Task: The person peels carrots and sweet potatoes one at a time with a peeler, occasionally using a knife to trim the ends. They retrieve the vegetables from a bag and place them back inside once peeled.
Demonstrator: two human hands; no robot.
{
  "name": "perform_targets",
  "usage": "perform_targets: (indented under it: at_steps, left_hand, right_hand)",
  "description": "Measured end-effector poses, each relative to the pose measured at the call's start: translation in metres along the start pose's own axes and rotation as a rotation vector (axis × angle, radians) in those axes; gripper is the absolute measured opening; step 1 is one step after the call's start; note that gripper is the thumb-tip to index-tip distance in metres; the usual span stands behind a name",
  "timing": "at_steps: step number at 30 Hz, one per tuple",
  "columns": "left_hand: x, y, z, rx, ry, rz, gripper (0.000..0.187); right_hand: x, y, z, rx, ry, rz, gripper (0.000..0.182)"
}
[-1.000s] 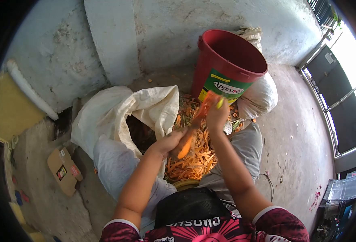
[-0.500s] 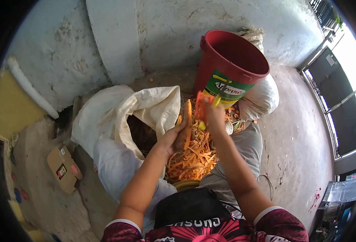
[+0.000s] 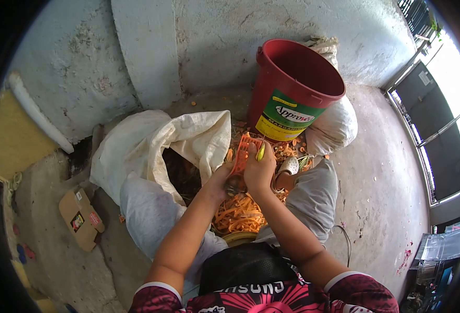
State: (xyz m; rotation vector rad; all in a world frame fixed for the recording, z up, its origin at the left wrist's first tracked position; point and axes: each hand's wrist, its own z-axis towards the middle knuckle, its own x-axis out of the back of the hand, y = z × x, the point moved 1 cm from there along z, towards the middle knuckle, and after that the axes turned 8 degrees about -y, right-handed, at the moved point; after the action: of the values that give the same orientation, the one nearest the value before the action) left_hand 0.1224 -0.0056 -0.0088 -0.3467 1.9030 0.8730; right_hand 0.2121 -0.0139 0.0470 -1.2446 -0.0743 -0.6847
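My right hand [image 3: 260, 168] is closed round an orange-red peeler [image 3: 242, 152], with a yellow-green piece showing at its thumb side. Just left of it, my left hand [image 3: 220, 181] is closed on a carrot, which the peeler and fingers now mostly cover. The two hands are close together over a heap of orange peelings [image 3: 239, 215] between my legs. Part of a yellowish container rim [image 3: 240, 237] shows below the heap.
An open white sack [image 3: 217, 138] stands left of the peelings. Behind them is a red bucket [image 3: 261, 88] with a green and yellow label, beside a full white sack [image 3: 339, 125]. Cut cardboard [image 3: 79, 219] lies on the floor at left.
My right hand has moved down and left with the peeler, towards my left hand. The carrot, upright and visible before, is now mostly covered. A white patterned shoe shows more fully.
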Motion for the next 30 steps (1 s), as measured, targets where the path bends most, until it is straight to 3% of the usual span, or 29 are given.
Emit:
perform_targets:
  at_steps: [3,6,9,13,16,20,23,25,27,30]
  left_hand:
    - [-0.007,0.010,-0.002,0.024,0.062,0.212,0.023]
    - [0.006,0.015,-0.003,0.084,-0.165,0.263,0.026]
    - [0.008,-0.001,-0.001,0.083,0.065,0.436,0.029]
    - [-0.011,-0.003,-0.012,0.194,0.021,0.497,0.033]
    - [-0.023,-0.002,-0.017,0.162,0.005,0.436,0.036]
    - [-0.009,-0.003,-0.011,0.118,-0.048,0.386,0.037]
    - [-0.010,0.004,-0.007,0.219,-0.003,0.233,0.035]
    - [-0.004,0.002,-0.002,0.163,0.042,0.196,0.035]
    - [0.001,0.001,0.002,0.113,0.091,0.161,0.035]
    - [0.008,0.002,0.003,0.105,-0.061,0.056,0.025]
  right_hand:
    - [-0.001,0.001,0.001,-0.003,0.014,-0.018,0.020]
    - [-0.005,0.007,0.005,0.042,0.052,-0.015,0.020]
    - [0.002,0.040,0.044,-0.066,0.111,-0.080,0.020]
    - [0.022,0.068,0.108,-0.015,0.237,-0.102,0.019]
    - [0.038,0.080,0.141,-0.001,0.420,-0.175,0.019]
    - [0.047,0.087,0.152,-0.081,0.306,0.114,0.019]
    - [0.035,0.063,0.115,0.074,0.205,0.103,0.018]
    - [0.026,0.031,0.076,-0.075,0.048,0.343,0.017]
    - [0.015,0.039,0.048,-0.119,-0.058,0.365,0.016]
    - [0.010,0.010,0.012,-0.169,-0.172,0.443,0.018]
